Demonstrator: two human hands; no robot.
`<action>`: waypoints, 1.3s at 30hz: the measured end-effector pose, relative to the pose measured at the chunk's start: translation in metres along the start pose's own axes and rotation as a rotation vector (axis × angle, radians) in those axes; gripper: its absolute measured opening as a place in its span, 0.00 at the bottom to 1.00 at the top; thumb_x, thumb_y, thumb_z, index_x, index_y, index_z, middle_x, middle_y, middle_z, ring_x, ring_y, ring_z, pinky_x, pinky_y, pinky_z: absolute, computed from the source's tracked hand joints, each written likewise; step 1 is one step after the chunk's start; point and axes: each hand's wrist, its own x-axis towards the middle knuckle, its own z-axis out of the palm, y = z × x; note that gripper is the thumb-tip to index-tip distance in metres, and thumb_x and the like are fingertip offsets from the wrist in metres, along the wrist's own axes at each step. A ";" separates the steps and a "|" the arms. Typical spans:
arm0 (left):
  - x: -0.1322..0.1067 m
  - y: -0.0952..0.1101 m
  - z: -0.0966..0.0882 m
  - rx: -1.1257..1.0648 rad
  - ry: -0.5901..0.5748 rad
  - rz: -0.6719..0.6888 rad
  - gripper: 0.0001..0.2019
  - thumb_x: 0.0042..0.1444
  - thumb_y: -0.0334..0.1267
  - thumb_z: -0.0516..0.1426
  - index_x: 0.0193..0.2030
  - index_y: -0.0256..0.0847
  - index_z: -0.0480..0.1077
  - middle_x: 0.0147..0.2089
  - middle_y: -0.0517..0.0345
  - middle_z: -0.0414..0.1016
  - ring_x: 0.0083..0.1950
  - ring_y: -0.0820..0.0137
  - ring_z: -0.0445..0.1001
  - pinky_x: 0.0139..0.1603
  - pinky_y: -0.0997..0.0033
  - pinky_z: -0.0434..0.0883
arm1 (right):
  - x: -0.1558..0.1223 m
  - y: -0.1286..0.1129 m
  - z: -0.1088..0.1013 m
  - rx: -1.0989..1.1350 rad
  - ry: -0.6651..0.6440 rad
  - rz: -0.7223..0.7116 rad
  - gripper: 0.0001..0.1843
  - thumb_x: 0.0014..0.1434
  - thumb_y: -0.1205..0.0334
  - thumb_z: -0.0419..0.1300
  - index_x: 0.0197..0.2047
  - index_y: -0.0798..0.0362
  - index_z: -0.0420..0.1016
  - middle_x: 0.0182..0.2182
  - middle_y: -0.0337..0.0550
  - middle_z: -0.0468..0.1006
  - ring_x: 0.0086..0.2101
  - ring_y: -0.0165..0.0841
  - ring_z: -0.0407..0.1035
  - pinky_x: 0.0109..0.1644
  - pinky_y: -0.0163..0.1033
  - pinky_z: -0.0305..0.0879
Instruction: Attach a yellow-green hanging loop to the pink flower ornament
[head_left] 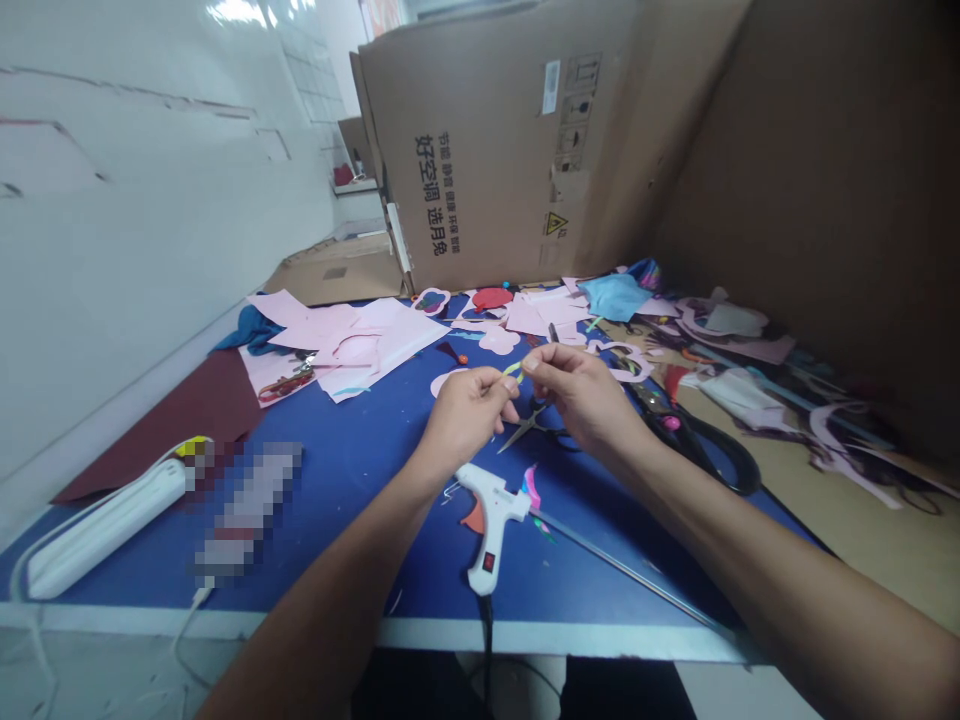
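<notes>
My left hand [466, 418] and my right hand [579, 395] are raised over the blue table [360, 530], fingertips close together. A thin yellow-green strip [513, 370] runs between them, pinched by the fingers of both hands. Just below my hands lie small steel scissors [529, 425]. A white hot glue gun [487, 515] rests near my forearms, its black cord running off the table's front edge. Large black-handled scissors [697, 440] lie to the right of my right hand. Cut pink shapes [499, 340] lie beyond my fingers.
Pink paper sheets [356, 340] and a dark red sheet [165, 430] lie at left, beside a white power strip [105, 525] and a pixelated object [247, 510]. A metal rod [622, 570] lies at right. A cardboard box [495, 140] stands behind.
</notes>
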 end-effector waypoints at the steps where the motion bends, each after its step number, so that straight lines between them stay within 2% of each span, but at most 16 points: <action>1: 0.000 0.000 0.000 0.004 0.000 -0.002 0.12 0.67 0.37 0.57 0.31 0.41 0.73 0.26 0.61 0.77 0.23 0.76 0.68 0.27 0.75 0.64 | 0.000 0.000 0.000 0.000 -0.002 0.000 0.19 0.45 0.49 0.80 0.29 0.51 0.80 0.26 0.35 0.72 0.28 0.30 0.60 0.34 0.39 0.56; 14: 0.000 -0.003 0.000 0.040 -0.018 0.029 0.14 0.68 0.38 0.56 0.28 0.41 0.71 0.26 0.61 0.76 0.23 0.75 0.68 0.29 0.73 0.65 | 0.002 0.001 -0.003 -0.036 -0.009 -0.002 0.20 0.45 0.46 0.80 0.29 0.51 0.79 0.24 0.36 0.72 0.27 0.30 0.60 0.33 0.39 0.56; 18: 0.000 -0.004 0.002 -0.020 0.045 0.093 0.06 0.64 0.40 0.62 0.39 0.40 0.76 0.30 0.61 0.78 0.27 0.74 0.69 0.30 0.73 0.64 | 0.001 0.002 -0.002 -0.068 -0.033 -0.034 0.19 0.48 0.47 0.78 0.30 0.51 0.79 0.25 0.35 0.72 0.27 0.30 0.60 0.33 0.38 0.57; 20: 0.001 -0.007 0.003 -0.025 0.051 0.140 0.06 0.61 0.38 0.64 0.43 0.40 0.78 0.31 0.63 0.77 0.29 0.74 0.69 0.31 0.73 0.64 | -0.001 0.003 0.000 -0.069 -0.060 -0.036 0.18 0.50 0.47 0.78 0.30 0.51 0.80 0.25 0.36 0.74 0.27 0.30 0.62 0.34 0.38 0.58; 23: 0.003 -0.011 0.002 0.040 0.059 0.173 0.04 0.60 0.35 0.63 0.40 0.40 0.80 0.30 0.63 0.75 0.30 0.73 0.69 0.31 0.73 0.64 | -0.005 0.003 0.004 -0.056 -0.089 -0.029 0.17 0.51 0.48 0.78 0.31 0.51 0.80 0.26 0.37 0.77 0.28 0.30 0.64 0.34 0.38 0.60; 27: 0.003 -0.012 0.001 0.111 0.062 0.159 0.07 0.64 0.34 0.59 0.36 0.40 0.78 0.31 0.60 0.79 0.29 0.73 0.71 0.30 0.72 0.64 | -0.007 0.002 0.007 -0.072 -0.084 -0.027 0.18 0.52 0.47 0.77 0.30 0.51 0.80 0.26 0.38 0.78 0.27 0.31 0.65 0.34 0.39 0.60; 33: 0.000 -0.002 0.001 0.003 0.023 0.032 0.08 0.69 0.36 0.58 0.37 0.40 0.74 0.30 0.59 0.80 0.25 0.74 0.71 0.28 0.74 0.66 | -0.006 0.003 0.005 -0.102 -0.059 -0.040 0.15 0.53 0.50 0.76 0.31 0.51 0.81 0.27 0.38 0.77 0.28 0.30 0.63 0.35 0.39 0.59; 39: 0.001 -0.004 0.002 -0.008 0.009 0.061 0.10 0.71 0.38 0.56 0.36 0.40 0.72 0.31 0.58 0.80 0.25 0.75 0.71 0.28 0.74 0.66 | -0.005 0.003 0.003 -0.094 -0.059 -0.045 0.16 0.53 0.48 0.76 0.31 0.51 0.81 0.26 0.36 0.74 0.28 0.30 0.62 0.34 0.39 0.59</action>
